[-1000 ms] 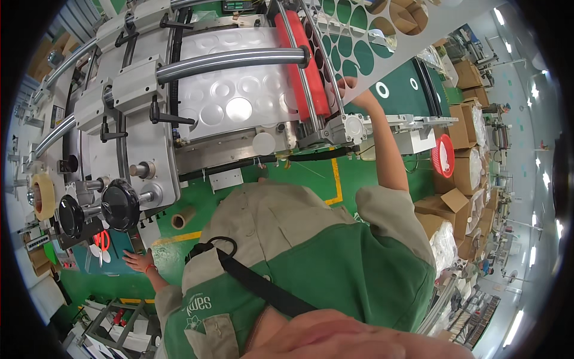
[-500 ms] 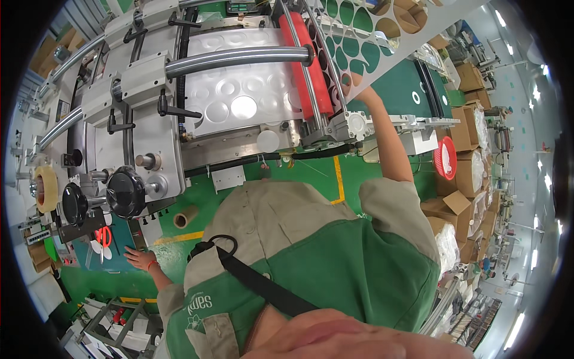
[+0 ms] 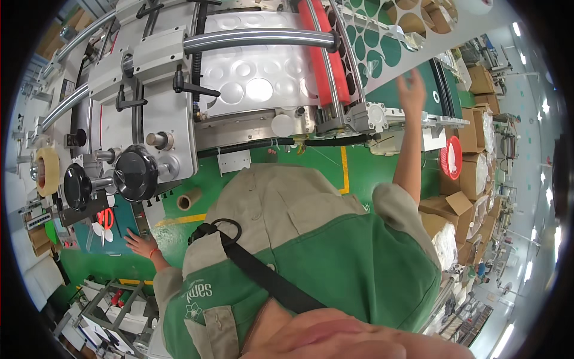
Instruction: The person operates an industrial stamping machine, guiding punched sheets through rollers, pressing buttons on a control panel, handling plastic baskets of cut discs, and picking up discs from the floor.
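My right hand (image 3: 412, 90) is raised with fingers spread, just below the white punched sheet with round holes (image 3: 382, 30), and holds nothing. To its left are the red roller (image 3: 326, 60) and the embossed white film (image 3: 251, 84) on the grey forming machine (image 3: 161, 66). My left hand (image 3: 140, 244) rests flat, fingers apart, on a dark teal surface (image 3: 122, 233) beside orange-handled scissors (image 3: 104, 220). My green and beige shirt with a black strap (image 3: 263, 275) fills the lower middle.
Two black knobs (image 3: 136, 172) stick out of the machine at left, with a tape roll (image 3: 45, 170) beyond. A cardboard tube (image 3: 190, 198) lies on the green floor. Cardboard boxes (image 3: 460, 203) and a red round fan (image 3: 451, 158) stand at right. A metal rack (image 3: 107, 305) sits lower left.
My right hand has come off the punched sheet by the red roller and moved right, its fingers now spread. My left hand stays in place.
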Action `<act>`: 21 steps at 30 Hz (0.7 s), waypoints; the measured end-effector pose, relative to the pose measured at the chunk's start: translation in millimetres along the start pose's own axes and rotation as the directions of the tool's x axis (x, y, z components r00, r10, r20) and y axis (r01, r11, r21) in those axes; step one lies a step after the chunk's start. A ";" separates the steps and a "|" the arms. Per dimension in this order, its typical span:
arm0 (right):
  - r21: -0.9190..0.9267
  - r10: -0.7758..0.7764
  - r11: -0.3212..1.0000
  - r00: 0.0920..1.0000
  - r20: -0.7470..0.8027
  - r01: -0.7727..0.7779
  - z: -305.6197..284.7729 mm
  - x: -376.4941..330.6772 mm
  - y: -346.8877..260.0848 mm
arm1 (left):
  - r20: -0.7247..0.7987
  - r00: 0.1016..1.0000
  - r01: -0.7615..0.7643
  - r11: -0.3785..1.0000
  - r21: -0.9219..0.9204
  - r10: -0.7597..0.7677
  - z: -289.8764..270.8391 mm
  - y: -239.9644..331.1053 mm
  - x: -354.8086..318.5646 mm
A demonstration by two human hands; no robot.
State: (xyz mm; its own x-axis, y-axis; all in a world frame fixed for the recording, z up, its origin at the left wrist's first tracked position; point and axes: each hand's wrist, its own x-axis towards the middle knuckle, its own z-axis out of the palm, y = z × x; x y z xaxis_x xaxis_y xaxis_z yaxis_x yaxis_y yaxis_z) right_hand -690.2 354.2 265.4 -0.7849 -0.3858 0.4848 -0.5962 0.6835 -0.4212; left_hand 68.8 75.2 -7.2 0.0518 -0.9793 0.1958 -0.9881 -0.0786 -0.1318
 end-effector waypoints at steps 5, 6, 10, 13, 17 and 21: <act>0.678 -0.312 0.564 0.882 -0.352 0.470 -65.5 -101.5 -143.4 | -0.001 1.000 0.029 1.000 0.003 -0.029 -4.0 1.9 0.3; 0.670 -0.619 0.517 0.773 -0.138 0.534 -63.8 -110.6 -162.0 | -0.008 0.999 0.038 0.999 0.005 -0.038 -6.3 5.5 -0.4; 0.552 -0.568 0.748 0.786 0.244 0.369 47.0 -154.1 -172.0 | -0.017 0.998 0.061 0.998 0.023 -0.060 -1.4 4.6 -2.3; 0.388 -0.485 0.849 0.819 0.306 0.358 86.1 -177.3 -151.3 | 0.000 0.997 0.075 0.996 0.040 -0.075 -5.9 8.3 -0.8; 0.187 -0.466 0.885 0.818 0.337 0.427 88.4 -185.6 -144.4 | 0.002 0.996 0.093 0.994 0.061 -0.093 -8.2 10.7 -3.0; 0.283 -0.462 0.882 0.811 0.360 0.377 91.6 -184.3 -146.5 | -0.023 0.996 0.083 0.995 0.058 -0.082 -3.8 10.7 -1.9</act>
State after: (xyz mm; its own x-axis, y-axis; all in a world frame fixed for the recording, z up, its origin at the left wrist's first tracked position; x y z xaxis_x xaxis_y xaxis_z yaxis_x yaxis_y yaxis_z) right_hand -473.6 268.4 167.5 -0.4216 -0.8516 0.3115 -0.8694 0.2821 -0.4056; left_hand 57.6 76.9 -5.3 0.1295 -0.9650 0.2282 -0.9703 -0.1707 -0.1712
